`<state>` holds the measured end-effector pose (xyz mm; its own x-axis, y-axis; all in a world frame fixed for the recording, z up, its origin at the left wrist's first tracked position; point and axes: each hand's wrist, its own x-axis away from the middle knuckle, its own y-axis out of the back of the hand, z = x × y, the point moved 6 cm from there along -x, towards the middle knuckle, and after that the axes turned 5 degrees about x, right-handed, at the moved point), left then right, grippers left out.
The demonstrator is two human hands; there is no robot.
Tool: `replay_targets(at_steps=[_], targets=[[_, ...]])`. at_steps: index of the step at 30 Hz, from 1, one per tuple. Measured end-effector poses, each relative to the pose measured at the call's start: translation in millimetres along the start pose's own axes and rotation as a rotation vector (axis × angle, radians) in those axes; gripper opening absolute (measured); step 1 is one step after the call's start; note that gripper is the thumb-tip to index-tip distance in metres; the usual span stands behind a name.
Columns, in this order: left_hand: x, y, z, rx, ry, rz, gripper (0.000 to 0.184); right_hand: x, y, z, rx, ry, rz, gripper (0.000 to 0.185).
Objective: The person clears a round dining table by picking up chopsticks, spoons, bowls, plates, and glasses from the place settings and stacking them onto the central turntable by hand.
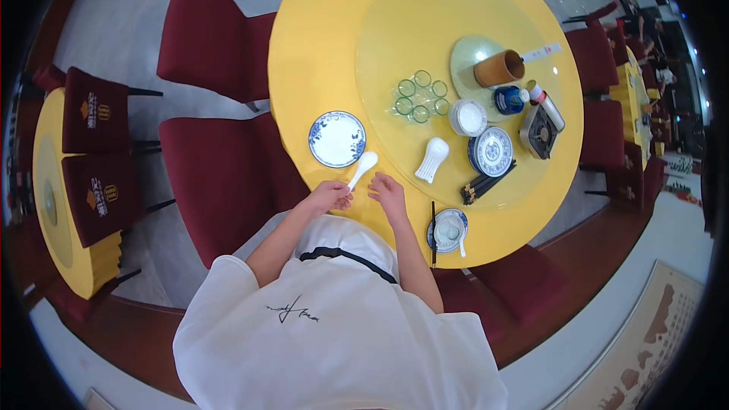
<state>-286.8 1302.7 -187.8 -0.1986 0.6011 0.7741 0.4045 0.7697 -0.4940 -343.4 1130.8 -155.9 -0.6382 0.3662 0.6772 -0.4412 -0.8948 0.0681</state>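
Observation:
My left hand (332,196) grips a white soup spoon (365,167) by its handle, its bowl pointing away from me. Just beyond it, a white plate with a blue floral rim (337,139) lies on the yellow table (307,45). To the right of the spoon is my right hand (389,196), empty, its fingers apart and slightly bent. A stack of white spoons (433,159) rests on the glass turntable (402,30), beyond my right hand. At the right, a place setting holds a plate with a bowl (449,229), a spoon and dark chopsticks (433,235).
The turntable carries several green-rimmed glasses (421,96), small white dishes (468,117), patterned plates (495,153), bundled chopsticks (482,186), a wooden container (500,68), a blue bottle (510,99) and a portable stove (541,133). Maroon chairs (220,175) surround the table. People are far off at the right.

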Motion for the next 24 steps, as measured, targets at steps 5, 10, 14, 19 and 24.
replay_targets(at_steps=[5, 10, 14, 19, 24], targets=[[-4, -52, -9, -0.042, 0.074, 0.236, 0.026, 2, 37, 28, -0.418, 0.051, -0.101, 0.039], [-24, -101, -23, -0.225, -0.009, 0.259, 0.028, -6, 92, 43, -0.326, 0.108, -0.156, 0.036], [-42, -129, -42, -0.728, -0.389, 0.056, 0.033, -15, 117, 52, -0.243, 0.101, -0.232, 0.037], [-73, -152, -52, -0.916, -0.631, -0.076, 0.026, -45, 136, 63, -0.103, 0.086, -0.232, 0.038], [-106, -158, -65, -0.888, -0.719, -0.276, 0.021, -84, 147, 77, 0.086, 0.084, -0.263, 0.031]])
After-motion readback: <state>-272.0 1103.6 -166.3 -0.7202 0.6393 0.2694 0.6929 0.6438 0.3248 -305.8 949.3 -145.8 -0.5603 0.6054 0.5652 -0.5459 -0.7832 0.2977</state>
